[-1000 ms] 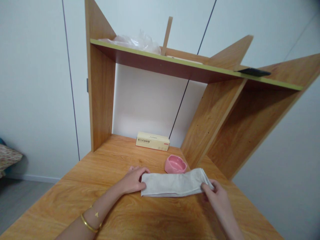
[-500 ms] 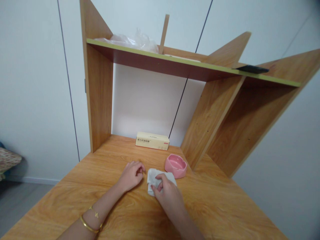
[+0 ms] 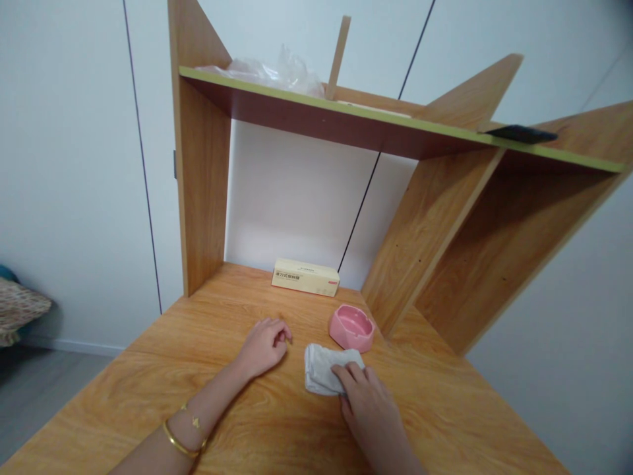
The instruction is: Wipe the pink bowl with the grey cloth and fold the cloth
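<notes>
A folded white cloth [image 3: 324, 371] lies on the wooden desk [image 3: 277, 429]. My right hand [image 3: 368, 396] pinches its right side, fingers on top and the thumb at the near edge. To the left of the cloth, my left hand [image 3: 267, 346] rests on the desk with its fingers curled in and nothing seen in them. Gold bracelets circle that wrist. Just behind the cloth sits a pink ashtray [image 3: 352, 328] with notches in its rim; a small gap seems to part the two.
A long cream box [image 3: 305, 277] with printed characters stands at the back of the desk. Above runs a shelf [image 3: 346, 113] holding a clear plastic bag [image 3: 277, 71] and a dark flat object [image 3: 523, 134]. Upright wooden panels [image 3: 435, 231] bound the right side.
My right hand has moved right and slightly toward me, and the cloth has shifted with it, farther from my left hand. My left hand stays nearly in place. The view has tilted slightly.
</notes>
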`<state>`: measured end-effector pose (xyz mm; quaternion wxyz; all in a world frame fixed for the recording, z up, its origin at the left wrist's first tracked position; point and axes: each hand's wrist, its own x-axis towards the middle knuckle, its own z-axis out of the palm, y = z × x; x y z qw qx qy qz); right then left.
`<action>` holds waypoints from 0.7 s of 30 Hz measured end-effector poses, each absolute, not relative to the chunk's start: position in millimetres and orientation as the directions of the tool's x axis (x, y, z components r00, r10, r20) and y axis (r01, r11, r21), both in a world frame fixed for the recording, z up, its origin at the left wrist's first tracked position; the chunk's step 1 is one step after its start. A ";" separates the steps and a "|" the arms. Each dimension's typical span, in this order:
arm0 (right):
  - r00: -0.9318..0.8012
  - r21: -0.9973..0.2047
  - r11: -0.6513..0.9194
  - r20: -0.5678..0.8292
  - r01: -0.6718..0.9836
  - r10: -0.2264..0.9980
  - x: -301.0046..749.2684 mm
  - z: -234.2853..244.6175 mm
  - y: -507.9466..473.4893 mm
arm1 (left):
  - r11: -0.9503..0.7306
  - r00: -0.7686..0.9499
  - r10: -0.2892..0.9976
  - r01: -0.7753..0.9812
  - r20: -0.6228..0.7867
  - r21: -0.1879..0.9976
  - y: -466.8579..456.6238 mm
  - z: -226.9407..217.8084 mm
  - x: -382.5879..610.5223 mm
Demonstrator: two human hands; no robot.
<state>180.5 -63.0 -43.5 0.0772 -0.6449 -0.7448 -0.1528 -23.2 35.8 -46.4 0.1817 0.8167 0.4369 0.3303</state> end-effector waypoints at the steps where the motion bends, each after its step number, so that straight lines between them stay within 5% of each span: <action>1: -0.150 0.157 0.105 0.310 0.982 0.939 186.1 -43.7 -63.1 | -0.551 0.400 0.834 0.593 0.380 0.587 35.8 -46.5 -23.3; 7: -0.083 0.240 -0.001 0.338 0.971 0.937 229.5 -42.4 -63.0 | -0.547 0.403 0.837 0.585 0.370 0.599 34.3 -45.6 -21.7; 12: -0.053 0.198 -0.008 0.300 0.980 0.952 214.6 -29.1 -63.7 | -0.544 0.405 0.839 0.602 0.364 0.584 34.4 -47.7 -19.5; 21: -0.352 -0.347 0.381 0.145 0.857 0.925 117.1 -30.9 -19.3 | -0.450 0.258 0.892 0.589 0.372 0.671 40.8 -52.4 -22.5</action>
